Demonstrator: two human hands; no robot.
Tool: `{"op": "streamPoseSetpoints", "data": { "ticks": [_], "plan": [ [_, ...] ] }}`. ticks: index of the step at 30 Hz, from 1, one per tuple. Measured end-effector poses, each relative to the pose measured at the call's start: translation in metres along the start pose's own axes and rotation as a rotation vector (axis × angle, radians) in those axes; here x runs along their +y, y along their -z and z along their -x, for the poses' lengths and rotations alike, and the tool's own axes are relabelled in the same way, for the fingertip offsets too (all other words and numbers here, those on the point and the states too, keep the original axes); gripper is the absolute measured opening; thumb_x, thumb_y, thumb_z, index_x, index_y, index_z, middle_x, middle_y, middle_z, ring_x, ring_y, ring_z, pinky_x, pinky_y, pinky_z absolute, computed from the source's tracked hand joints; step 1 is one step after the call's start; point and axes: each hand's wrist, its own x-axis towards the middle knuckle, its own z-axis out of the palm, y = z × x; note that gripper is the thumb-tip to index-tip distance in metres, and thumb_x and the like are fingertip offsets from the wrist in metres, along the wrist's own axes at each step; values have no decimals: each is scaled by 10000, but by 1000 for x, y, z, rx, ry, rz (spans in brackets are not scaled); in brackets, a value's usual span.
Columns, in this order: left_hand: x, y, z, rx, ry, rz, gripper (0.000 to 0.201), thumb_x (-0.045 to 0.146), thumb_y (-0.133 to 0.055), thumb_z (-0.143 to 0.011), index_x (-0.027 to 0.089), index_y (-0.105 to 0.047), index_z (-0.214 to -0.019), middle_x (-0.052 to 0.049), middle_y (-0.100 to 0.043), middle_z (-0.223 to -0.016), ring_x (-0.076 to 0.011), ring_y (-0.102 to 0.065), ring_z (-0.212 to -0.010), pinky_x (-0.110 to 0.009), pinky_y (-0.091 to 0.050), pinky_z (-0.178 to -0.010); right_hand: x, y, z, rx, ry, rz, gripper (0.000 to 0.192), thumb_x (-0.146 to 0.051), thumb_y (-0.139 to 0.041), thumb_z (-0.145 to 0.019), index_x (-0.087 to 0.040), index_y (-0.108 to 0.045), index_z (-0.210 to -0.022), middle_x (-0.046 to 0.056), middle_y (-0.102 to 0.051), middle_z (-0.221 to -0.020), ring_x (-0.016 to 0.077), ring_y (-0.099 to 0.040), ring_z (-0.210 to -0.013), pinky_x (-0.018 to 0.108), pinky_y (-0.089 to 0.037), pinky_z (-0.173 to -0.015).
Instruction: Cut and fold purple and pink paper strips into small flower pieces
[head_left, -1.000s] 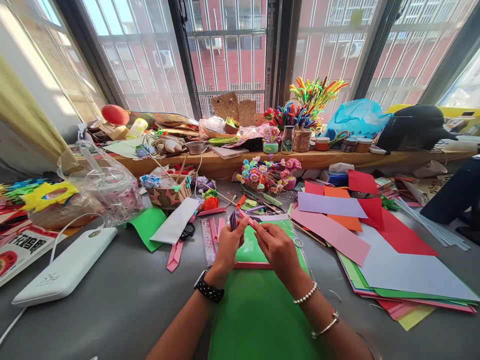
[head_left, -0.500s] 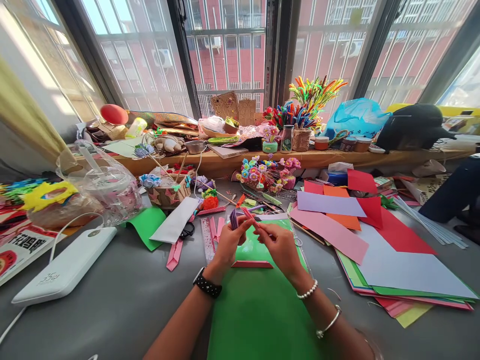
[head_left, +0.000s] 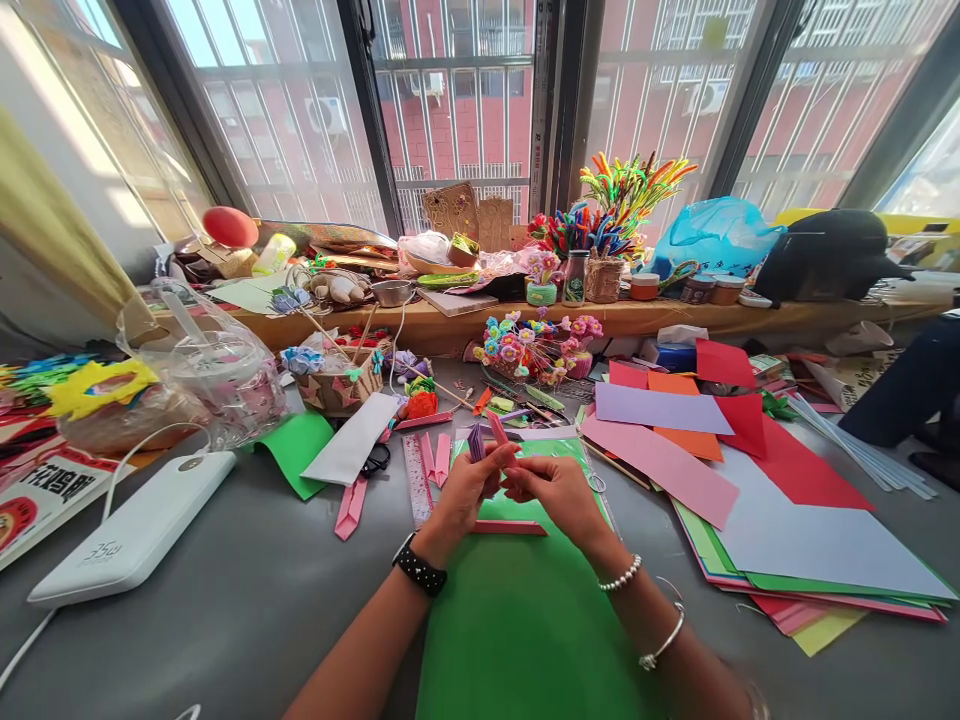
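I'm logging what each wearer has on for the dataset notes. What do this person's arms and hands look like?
Both forearms are bare, with no sleeves in view. The left hand has a black band with small pale dots on its wrist. The right hand has a white bead bracelet at the wrist and a thin silver bangle further up the forearm.

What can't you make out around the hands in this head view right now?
- Pink paper strip: its lower part is hidden between the left hand and right hand.
- Purple folded piece: mostly covered by left fingers.
- Ruler markings: too small.
- Green sheet: cut off by the bottom edge.
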Motion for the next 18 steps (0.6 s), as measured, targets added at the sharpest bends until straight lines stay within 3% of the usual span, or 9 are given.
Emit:
{"op": "streamPoseSetpoints", "data": {
  "ticks": [6, 10, 13, 18],
  "plan": [
    [8, 14, 3, -93, 74, 5, 396, 452, -707, -522, 131, -608, -732, 103, -289, -395, -28, -254, -365, -174, -192, -386, -6, 5, 2, -209, -140, -143, 271, -406, -655, -632, -150, -698, -708, 19, -651, -602, 122, -601, -542, 265, -505, -578],
    [9, 14, 4, -131, 64, -2, 388, 471, -707, -508, 132, -576, -644, 99, -290, -391, -28, -247, -364, -176, -191, -375, -8, 9, 3, -301, -148, -142, 286, -421, -615, -678, -144, -687, -690, 25, -647, -617, 141, -609, -606, 282, -493, -639],
    [7, 8, 4, -167, 53, -63, 371, 467, -691, -536, 128, -563, -612, 83, -331, -416, -26, -257, -373, -179, -165, -380, -10, 9, 3, -256, -56, -67, 308, -422, -584, -707, -144, -667, -603, 20, -631, -610, 146, -590, -649, 271, -464, -671],
    [10, 6, 3, -164, -34, -255, 324, 440, -628, -633, 117, -611, -635, 101, -223, -408, -24, -160, -377, -198, -101, -390, -13, 10, 2, -153, 74, 102, 314, -395, -578, -714, -147, -641, -533, 0, -591, -539, 128, -530, -582, 234, -412, -599]
  ]
}}
